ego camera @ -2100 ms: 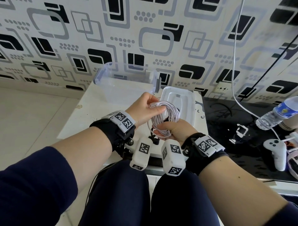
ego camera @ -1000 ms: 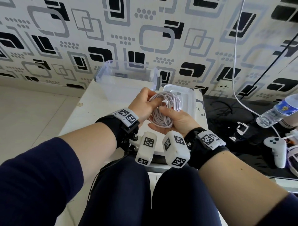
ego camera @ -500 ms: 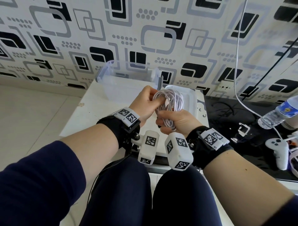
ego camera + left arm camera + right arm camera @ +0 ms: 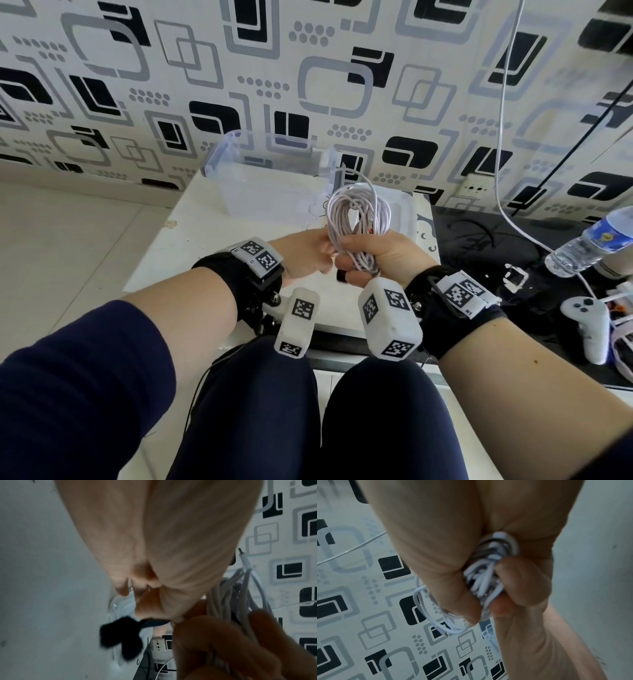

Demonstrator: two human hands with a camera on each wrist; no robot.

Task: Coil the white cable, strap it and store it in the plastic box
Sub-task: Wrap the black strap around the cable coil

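Observation:
My right hand [image 4: 358, 262] grips the lower end of the coiled white cable [image 4: 356, 212], which stands upright in front of the box; the fist closes round the bundle [image 4: 484, 577] in the right wrist view. My left hand [image 4: 317, 260] sits right beside it at the coil's bottom. In the left wrist view its thumb and fingers pinch a black strap [image 4: 120, 635] next to the cable loops [image 4: 228, 595]. One plug end [image 4: 243, 559] sticks up from the coil. The clear plastic box [image 4: 267, 178] stands open at the back of the white table [image 4: 178, 246].
The box's white lid [image 4: 409, 212] lies right of the box, behind the coil. A black surface [image 4: 479, 246] at the right carries a water bottle [image 4: 589, 243] and a white game controller [image 4: 585, 322]. Another white cable [image 4: 501, 137] hangs down the wall.
The coil has turned upright and narrowed into a long loop. My right hand now clamps its lower end, and my left hand has dropped from the coil's side to its bottom.

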